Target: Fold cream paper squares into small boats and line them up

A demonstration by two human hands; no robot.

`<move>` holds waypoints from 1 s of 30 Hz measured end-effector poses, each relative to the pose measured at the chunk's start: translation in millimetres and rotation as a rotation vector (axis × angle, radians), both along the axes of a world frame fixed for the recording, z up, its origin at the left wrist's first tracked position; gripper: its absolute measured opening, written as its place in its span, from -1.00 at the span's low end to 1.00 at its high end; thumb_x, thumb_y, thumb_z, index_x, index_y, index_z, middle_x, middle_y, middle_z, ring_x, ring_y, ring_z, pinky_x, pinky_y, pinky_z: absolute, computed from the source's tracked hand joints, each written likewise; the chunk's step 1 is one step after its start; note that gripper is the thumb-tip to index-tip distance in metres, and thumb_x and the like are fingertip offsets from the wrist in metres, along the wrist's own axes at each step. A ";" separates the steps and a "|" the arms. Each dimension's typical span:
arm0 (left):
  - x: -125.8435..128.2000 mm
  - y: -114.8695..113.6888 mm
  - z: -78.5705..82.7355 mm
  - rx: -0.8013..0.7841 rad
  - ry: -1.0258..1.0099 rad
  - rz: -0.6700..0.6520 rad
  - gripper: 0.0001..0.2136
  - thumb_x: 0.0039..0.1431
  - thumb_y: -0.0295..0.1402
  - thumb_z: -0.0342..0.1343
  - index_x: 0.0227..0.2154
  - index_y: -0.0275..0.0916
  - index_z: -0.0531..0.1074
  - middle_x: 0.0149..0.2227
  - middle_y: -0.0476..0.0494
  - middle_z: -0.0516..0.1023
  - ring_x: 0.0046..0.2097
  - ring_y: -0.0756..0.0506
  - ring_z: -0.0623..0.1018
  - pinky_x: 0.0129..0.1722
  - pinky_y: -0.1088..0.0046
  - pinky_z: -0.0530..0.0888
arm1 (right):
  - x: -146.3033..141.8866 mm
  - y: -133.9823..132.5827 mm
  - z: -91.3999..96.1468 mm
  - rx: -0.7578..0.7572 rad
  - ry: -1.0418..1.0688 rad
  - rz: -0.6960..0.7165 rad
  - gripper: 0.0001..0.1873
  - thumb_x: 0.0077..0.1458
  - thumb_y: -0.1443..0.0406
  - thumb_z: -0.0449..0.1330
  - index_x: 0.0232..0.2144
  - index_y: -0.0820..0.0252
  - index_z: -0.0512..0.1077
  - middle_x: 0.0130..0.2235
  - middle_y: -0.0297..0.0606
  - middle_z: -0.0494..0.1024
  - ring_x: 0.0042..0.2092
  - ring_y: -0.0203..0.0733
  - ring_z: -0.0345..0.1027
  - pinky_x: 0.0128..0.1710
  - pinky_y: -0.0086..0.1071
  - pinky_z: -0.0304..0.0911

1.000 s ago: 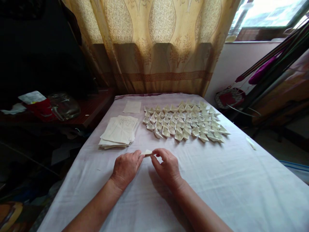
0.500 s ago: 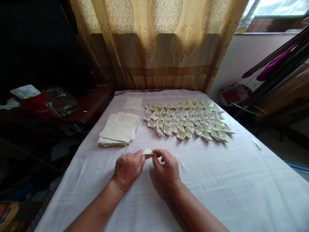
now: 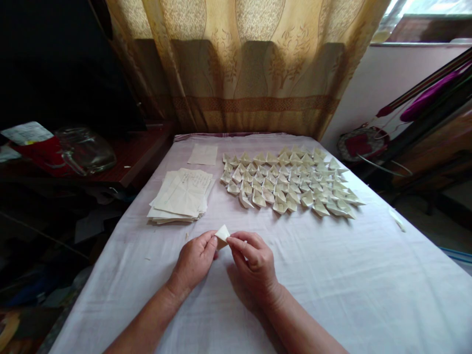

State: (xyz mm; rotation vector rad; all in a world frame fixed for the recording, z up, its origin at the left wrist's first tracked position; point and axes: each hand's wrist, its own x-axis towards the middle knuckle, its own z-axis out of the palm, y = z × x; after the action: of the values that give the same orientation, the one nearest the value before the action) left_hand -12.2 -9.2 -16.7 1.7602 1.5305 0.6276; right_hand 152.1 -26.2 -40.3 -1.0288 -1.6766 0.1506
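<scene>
My left hand (image 3: 193,260) and my right hand (image 3: 254,263) meet low over the white cloth, both pinching a small folded cream paper piece (image 3: 222,232) between thumbs and fingertips. The piece stands tilted up, a triangle-like flap showing. Beyond the hands lies a spread of several folded paper pieces (image 3: 291,182) in rows. To the left of that spread sits a stack of flat paper sheets (image 3: 180,196).
The table is covered by a white cloth (image 3: 332,275). A single sheet (image 3: 202,154) lies at the far edge by the patterned curtain (image 3: 250,69). A dark side table (image 3: 121,157) with a glass jar (image 3: 86,150) stands left. Poles and clutter (image 3: 424,98) lean at right.
The folded piece has been lifted and turned upright between my fingertips; earlier it lay flatter. Both hands have shifted slightly nearer to me.
</scene>
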 end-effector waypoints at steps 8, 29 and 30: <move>-2.7 1.2 0.3 -0.379 -0.555 0.021 -0.52 0.10 0.02 0.09 -0.13 -0.30 0.47 -0.45 -0.08 0.52 -0.50 -0.01 0.49 -0.63 0.60 0.30 | -1.2 -0.5 2.5 0.026 -0.133 0.032 -0.68 0.21 0.47 0.11 -0.12 0.04 0.55 -0.24 -0.22 0.60 -0.25 -0.20 0.45 -0.25 -0.31 0.40; 0.4 -1.7 -0.5 -0.420 -0.618 0.015 -0.53 0.08 0.09 0.12 -0.26 -0.28 0.47 -0.42 -0.07 0.50 -0.44 0.00 0.50 -0.57 0.61 0.39 | 10.8 3.5 -1.6 -0.348 0.255 0.031 -0.75 0.18 0.35 0.11 -0.16 0.15 0.54 -0.23 -0.17 0.61 -0.23 -0.19 0.51 -0.31 -0.39 0.44; 1.2 -2.2 0.5 -0.425 -0.601 -0.020 -0.53 0.09 0.09 0.12 -0.26 -0.29 0.48 -0.46 -0.04 0.48 -0.49 0.03 0.45 -0.57 0.60 0.38 | 12.8 4.9 -1.5 -0.430 0.296 0.067 -0.76 0.18 0.30 0.12 -0.17 0.16 0.55 -0.26 -0.18 0.62 -0.28 -0.20 0.51 -0.37 -0.42 0.42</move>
State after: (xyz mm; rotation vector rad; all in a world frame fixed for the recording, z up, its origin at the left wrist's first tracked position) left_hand -10.9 -11.4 -16.2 1.1273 1.1178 0.6820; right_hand 165.0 -21.2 -41.8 -1.1977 -1.4358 0.6982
